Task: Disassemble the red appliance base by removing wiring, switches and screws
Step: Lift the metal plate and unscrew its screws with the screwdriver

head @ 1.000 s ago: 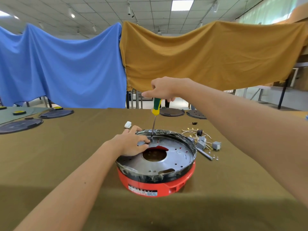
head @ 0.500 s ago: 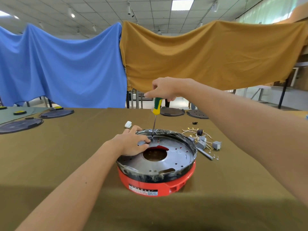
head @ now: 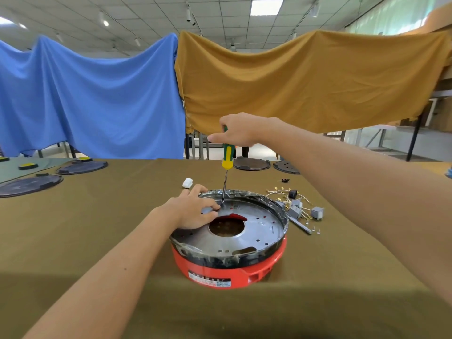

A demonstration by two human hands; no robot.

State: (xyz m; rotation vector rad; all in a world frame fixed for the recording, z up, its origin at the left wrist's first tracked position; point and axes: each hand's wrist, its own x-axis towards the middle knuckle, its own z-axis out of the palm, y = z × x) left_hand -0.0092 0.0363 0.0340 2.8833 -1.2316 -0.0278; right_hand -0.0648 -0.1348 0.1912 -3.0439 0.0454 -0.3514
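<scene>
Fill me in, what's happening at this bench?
A person is taking apart a red appliance base. The right hand grips a screwdriver held upright, its tip down at the far side of the metal plate. The left hand rests on the plate beside the tip. Removed switches and wires lie on the table to the right.

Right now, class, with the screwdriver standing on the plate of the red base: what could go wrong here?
1. The green-and-yellow screwdriver, gripped high by the right hand, could slip off the screw and jab the left hand pressing the round grey metal plate right beside the tip.
2. The loose small screws lying on the olive tablecloth near the removed grey switches could roll away.
</scene>
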